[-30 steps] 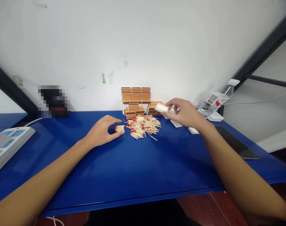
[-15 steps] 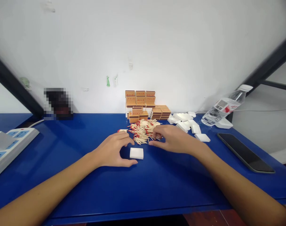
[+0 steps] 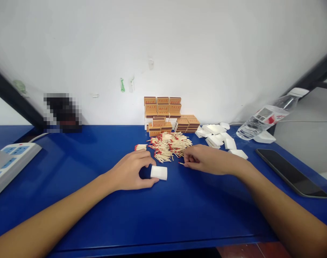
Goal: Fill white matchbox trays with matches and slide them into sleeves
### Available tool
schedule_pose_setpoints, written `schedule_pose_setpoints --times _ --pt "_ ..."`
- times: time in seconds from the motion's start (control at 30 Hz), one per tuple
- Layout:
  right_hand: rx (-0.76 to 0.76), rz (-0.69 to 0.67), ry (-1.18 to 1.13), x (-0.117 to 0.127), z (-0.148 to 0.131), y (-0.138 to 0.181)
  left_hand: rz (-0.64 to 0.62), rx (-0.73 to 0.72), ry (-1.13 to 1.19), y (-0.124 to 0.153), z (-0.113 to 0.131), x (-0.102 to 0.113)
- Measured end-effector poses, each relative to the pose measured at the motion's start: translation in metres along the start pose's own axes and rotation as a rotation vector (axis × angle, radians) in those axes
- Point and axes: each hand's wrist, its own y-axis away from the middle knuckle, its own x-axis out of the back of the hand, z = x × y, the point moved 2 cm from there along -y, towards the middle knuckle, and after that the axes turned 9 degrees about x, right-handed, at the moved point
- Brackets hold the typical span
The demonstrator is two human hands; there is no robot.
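Observation:
My left hand [image 3: 133,171] rests on the blue table, with thumb and forefinger closed on opposite edges of a small white matchbox tray [image 3: 159,173]. Whether the tray holds anything does not show. To the right, my right hand [image 3: 209,159] pinches a match [image 3: 181,163], whose red head points left. Behind the hands lies a loose pile of red-tipped matches [image 3: 169,144]. A small row of matches [image 3: 140,147] sits just left of that pile, above my left hand.
Stacked matchboxes [image 3: 162,109] stand against the wall, with more boxes [image 3: 187,124] beside them. Several white trays [image 3: 214,139] lie at right, near a tilted water bottle [image 3: 271,114] and a phone [image 3: 289,172]. A power strip [image 3: 20,163] is at left.
My left thumb and forefinger have closed in on the white tray. My right hand has drawn slightly away from the pile, and a match now shows between its fingertips. The camera view has shifted slightly.

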Motion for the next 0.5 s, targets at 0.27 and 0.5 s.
schedule_pose_setpoints --times 0.27,0.5 --pt "0.165 0.284 -0.231 -0.008 -0.04 -0.011 0.08 0.027 0.008 0.0 0.001 -0.005" --pt "0.303 0.264 -0.081 -0.032 -0.054 -0.017 0.057 -0.011 0.01 0.001 0.002 -0.005"
